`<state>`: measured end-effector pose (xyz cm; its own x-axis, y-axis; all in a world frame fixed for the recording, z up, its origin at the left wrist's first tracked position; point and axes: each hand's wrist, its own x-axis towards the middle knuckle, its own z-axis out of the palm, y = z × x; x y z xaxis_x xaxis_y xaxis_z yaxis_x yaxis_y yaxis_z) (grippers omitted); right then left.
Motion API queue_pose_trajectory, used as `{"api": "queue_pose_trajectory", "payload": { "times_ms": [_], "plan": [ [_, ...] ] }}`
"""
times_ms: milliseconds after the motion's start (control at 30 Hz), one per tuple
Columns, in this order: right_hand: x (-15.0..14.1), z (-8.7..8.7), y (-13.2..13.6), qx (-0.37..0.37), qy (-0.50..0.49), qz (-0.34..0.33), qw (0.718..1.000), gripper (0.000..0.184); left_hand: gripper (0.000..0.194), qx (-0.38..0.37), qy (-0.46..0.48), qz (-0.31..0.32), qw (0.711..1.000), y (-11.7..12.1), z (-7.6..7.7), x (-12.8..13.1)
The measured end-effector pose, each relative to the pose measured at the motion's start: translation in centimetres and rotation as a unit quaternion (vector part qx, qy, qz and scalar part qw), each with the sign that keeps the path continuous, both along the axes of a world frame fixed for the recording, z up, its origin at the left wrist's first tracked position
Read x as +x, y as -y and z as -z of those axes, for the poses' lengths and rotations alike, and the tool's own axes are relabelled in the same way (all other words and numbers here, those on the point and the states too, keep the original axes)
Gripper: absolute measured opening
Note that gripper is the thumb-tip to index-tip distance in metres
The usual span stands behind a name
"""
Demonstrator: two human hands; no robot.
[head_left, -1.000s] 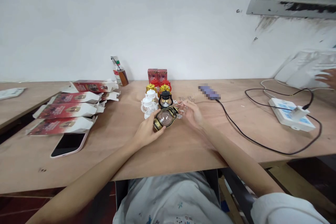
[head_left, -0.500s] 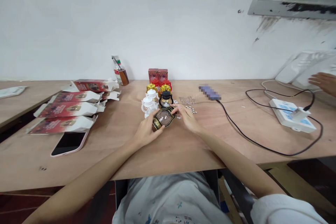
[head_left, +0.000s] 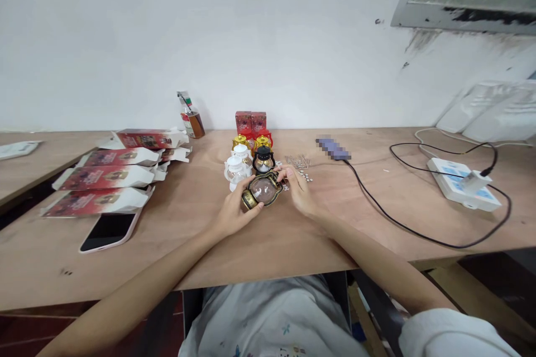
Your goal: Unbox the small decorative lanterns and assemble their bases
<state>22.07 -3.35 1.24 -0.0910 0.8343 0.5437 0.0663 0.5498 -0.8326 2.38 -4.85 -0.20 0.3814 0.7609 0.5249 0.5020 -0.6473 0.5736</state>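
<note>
A small bronze-and-black lantern (head_left: 264, 190) with a clear round globe lies tilted on its side between my hands. My left hand (head_left: 234, 209) is closed around its base, thumb along the near side. At the lantern's other end, the fingers of my right hand (head_left: 299, 189) are bent and pinched against its top; any small part between the fingertips is hidden. Just beyond stand white lanterns (head_left: 237, 170), a black lantern (head_left: 264, 159) and gold lanterns (head_left: 240, 141). Small silvery discs (head_left: 307, 177) and thin metal pieces (head_left: 298, 161) lie beside my right hand.
Two red boxes (head_left: 250, 121) stand by the wall behind red lanterns. Flattened red-and-white cartons (head_left: 100, 178) and a phone (head_left: 109, 231) lie left, near a bottle (head_left: 191, 120). To the right are a blurred-out device (head_left: 333, 148), a black cable (head_left: 377, 209) and a power strip (head_left: 464, 184).
My right fingers have shifted slightly at the lantern's top, and the lantern has turned a little. Another person's hand at the right edge has left the view.
</note>
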Motion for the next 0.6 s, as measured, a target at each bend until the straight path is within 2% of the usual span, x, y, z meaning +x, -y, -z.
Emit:
{"api": "queue_pose_trajectory", "payload": {
  "times_ms": [133, 267, 333, 400, 467, 600],
  "plan": [
    [0.3, -0.3, -0.1, 0.023, -0.009, 0.043, 0.999, 0.047, 0.061, -0.036, 0.045, 0.009, 0.998, 0.2, -0.2, 0.2],
    [2.2, -0.5, -1.7, 0.035, -0.002, 0.203, 0.979, 0.05, 0.066, -0.053, 0.07, -0.012, 0.996, 0.4, -0.4, 0.1],
    [3.7, -0.4, -2.8, 0.045, 0.057, 0.295, 0.953, 0.051, 0.066, -0.055, 0.068, -0.015, 0.996, 0.4, -0.5, 0.1],
    [5.1, 0.1, -4.0, 0.044, 0.124, 0.359, 0.924, 0.052, 0.064, -0.051, 0.059, -0.01, 0.997, 0.5, -0.6, 0.1],
    [6.3, 0.7, -5.0, 0.042, 0.156, 0.371, 0.915, 0.05, 0.062, -0.044, 0.05, -0.002, 0.998, 0.5, -0.6, 0.2],
    [7.8, 1.8, -6.4, 0.031, 0.174, 0.35, 0.92, 0.045, 0.06, -0.041, 0.036, 0.006, 0.998, 0.5, -0.6, 0.2]
  ]
}}
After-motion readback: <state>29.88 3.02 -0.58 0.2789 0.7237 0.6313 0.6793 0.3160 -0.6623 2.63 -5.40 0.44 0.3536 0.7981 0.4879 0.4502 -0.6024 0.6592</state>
